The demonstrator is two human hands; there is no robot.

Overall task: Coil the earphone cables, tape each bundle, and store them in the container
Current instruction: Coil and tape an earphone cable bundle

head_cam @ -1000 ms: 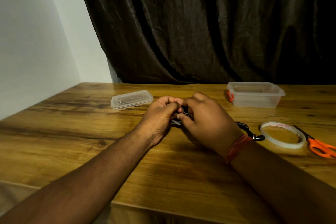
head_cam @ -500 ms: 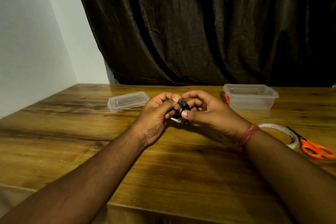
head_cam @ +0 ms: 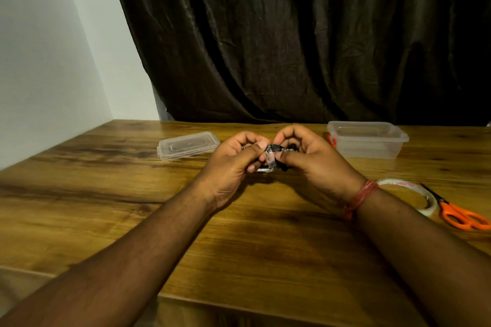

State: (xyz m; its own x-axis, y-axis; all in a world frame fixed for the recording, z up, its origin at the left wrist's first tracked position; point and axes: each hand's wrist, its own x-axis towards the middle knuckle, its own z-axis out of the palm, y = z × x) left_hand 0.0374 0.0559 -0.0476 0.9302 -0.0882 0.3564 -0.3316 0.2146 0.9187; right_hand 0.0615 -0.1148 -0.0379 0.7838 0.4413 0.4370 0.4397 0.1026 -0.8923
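Observation:
A small coil of black earphone cable point(head_cam: 276, 156) with clear tape around it is held between both hands above the table's middle. My left hand point(head_cam: 233, 164) pinches its left side with thumb and curled fingers. My right hand point(head_cam: 310, 159) grips its right side, thumb pressed under the bundle. Most of the coil is hidden by the fingers. The open clear plastic container point(head_cam: 369, 141) stands at the back right, with something orange at its left wall. A roll of clear tape point(head_cam: 406, 194) lies to the right, partly behind my right wrist.
The container's clear lid point(head_cam: 186, 145) lies flat at the back left. Orange-handled scissors point(head_cam: 459, 214) rest at the right edge beside the tape. A dark curtain hangs behind the wooden table point(head_cam: 132, 207); a white wall is on the left.
Both hands have lifted the bundle slightly and turned it. My right hand has rolled palm inward, and the clear tape now shows on the coil between the thumbs.

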